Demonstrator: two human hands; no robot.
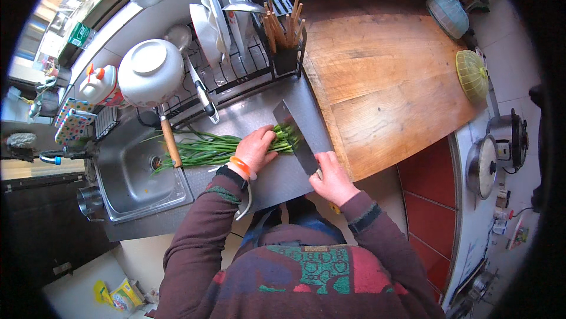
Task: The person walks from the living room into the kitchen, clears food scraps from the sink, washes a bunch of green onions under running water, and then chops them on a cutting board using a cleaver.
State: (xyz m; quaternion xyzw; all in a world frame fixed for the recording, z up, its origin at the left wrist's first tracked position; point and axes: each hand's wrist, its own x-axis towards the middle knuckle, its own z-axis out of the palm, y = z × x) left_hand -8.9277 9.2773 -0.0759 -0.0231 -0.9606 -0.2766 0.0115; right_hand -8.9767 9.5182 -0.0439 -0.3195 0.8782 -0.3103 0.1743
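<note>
A bunch of long green vegetable stalks [208, 149] lies across the steel counter [269, 182], its left ends reaching over the sink edge. My left hand [255, 149] presses down on the bunch near its right end, with the fingers around the stalks. In my right hand [330, 178] is the handle of a dark-bladed cleaver [305, 156]. The blade stands at the right ends of the stalks, slanting away from me. Whether it touches them I cannot tell. My fingers cover most of the handle.
Left is a steel sink [110, 195], with a wooden handle [170, 142] jutting over it. Behind stand an upturned white bowl [150, 71] and a black dish rack [245, 78] with plates and chopsticks [283, 32]. A raised wooden board [389, 93] borders the counter's right side.
</note>
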